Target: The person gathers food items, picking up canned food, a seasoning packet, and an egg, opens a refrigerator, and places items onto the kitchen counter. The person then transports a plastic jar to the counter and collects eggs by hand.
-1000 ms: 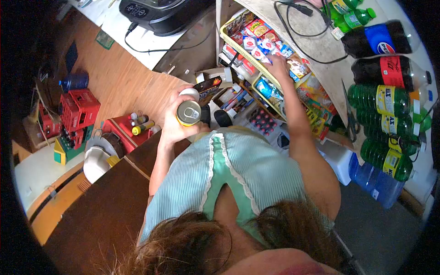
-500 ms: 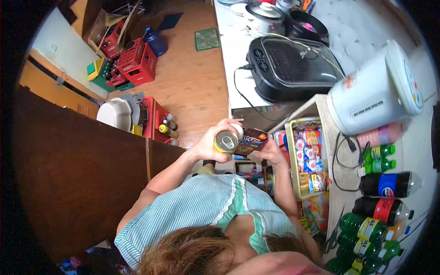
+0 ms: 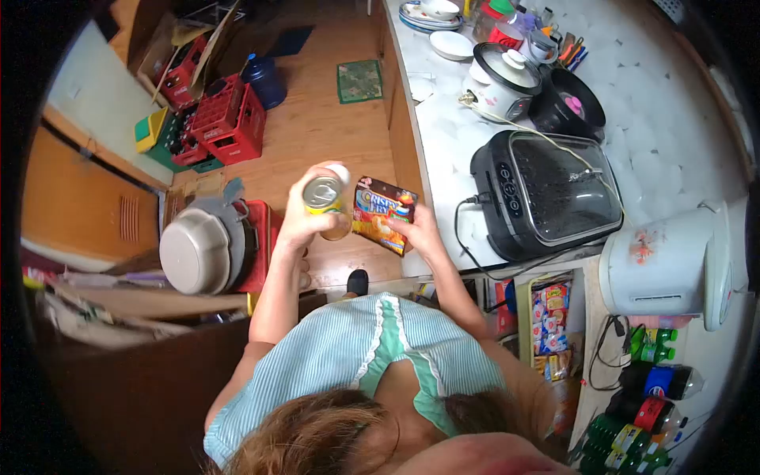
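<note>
in the head view, the left hand point(image 3: 310, 207) is raised in front of the striped top point(image 3: 332, 340), its forearm rising nearly straight from a bent elbow. its fingers curl around a can point(image 3: 323, 196) and a white round item point(image 3: 340, 172), the thumb reaching across the can's side below the rim; the can's ring-pull lid faces the camera, and the two things sit side by side in the grip. the right hand point(image 3: 421, 232) comes up from the other side, its forearm slanting inward, and pinches the lower right part of a crispy fry packet point(image 3: 384, 214), thumb over the printed front and the other fingers mostly hidden behind it. the packet tilts, its front toward the camera, just beside the can and apart from it. both hands are held above the wooden floor point(image 3: 324, 134), near the edge of the worktop point(image 3: 451, 142), where a black grill point(image 3: 554, 194) stands beyond the right hand, with a white pot point(image 3: 503, 79) farther along.
</note>
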### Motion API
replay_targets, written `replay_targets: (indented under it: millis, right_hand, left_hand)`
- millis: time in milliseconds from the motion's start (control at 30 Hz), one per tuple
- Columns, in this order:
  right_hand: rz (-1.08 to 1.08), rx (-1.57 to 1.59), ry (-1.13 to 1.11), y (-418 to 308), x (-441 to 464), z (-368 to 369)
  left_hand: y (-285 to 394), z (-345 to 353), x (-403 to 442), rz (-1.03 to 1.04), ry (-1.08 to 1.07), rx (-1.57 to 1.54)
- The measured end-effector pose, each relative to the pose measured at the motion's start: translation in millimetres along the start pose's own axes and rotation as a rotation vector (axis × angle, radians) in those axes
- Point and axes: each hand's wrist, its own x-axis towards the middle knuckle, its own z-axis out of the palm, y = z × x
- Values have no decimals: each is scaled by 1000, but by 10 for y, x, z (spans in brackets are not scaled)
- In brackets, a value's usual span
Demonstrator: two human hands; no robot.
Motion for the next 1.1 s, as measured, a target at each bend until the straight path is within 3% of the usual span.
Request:
replay_targets:
  millis: [100,267,300,367,600,700,800,967,1033,1100]
  right_hand:
    - [86,-236,17,-47,488,227]
    - [136,-267,-48,-79,943,411]
    - [54,-383,-10,-29,1008,404]
    - [118,-592,6,72,1081,295]
    - [69,-304,60,164,1158,-39]
    - [92,-28,107,57,1190,-112]
    - [172,-159,125,120,1379,-237]
    - [3,105,206,208,1967,-242]
    - [-91,12,256,257,2337,-239]
    - [48,11,308,182,2674,-205]
  left_hand:
    - [50,-350,286,-27,49,-62]
    - [-328,-670,577,-105,63,-226]
    - [-358,-663,647,-132,62,-217]
    - [-380,-594,712,-198,70,-198]
    - [-563,-345,1000,-245,-31,-107]
    - [-728,-307,1229,-262,-92,-54]
    - [-828,-304,1525,-278,-160,-52]
    - [-1058,-505,2165,-310,-243,-139]
    - [-1114,-636,2475,-360,-224,-247]
    - [-1321,-1006,2807,-285,-301,-62]
